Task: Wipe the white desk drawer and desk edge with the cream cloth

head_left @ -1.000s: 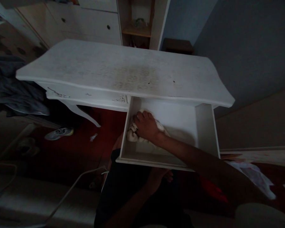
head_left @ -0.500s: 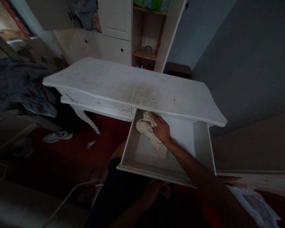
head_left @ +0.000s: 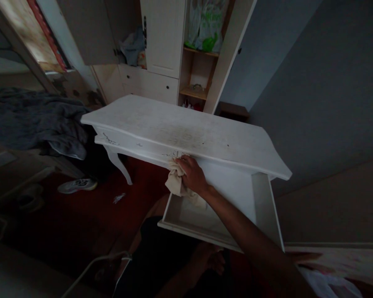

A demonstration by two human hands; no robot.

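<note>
My right hand (head_left: 193, 176) is closed on a crumpled cream cloth (head_left: 175, 182), at the left wall of a pulled-out drawer (head_left: 264, 207). Part of the cloth hangs over that wall, and its lower end trails inside the drawer. The drawer belongs to a white table (head_left: 136, 116) with a dark smudged patch on its top. Below the drawer front, over my lap, my left hand (head_left: 209, 258) is dim; its fingers look loosely apart with nothing visible in them.
Behind the table stands a white wardrobe (head_left: 163, 41) with open doors and bags on a shelf. A grey cloth heap (head_left: 40, 120) lies at the left. One shoe (head_left: 77, 185) is on the red floor; a pale cable (head_left: 93, 263) runs at lower left.
My right hand has carried the cloth from inside the drawer up and left onto its left wall. The view has shifted slightly. My left hand stays below the drawer.
</note>
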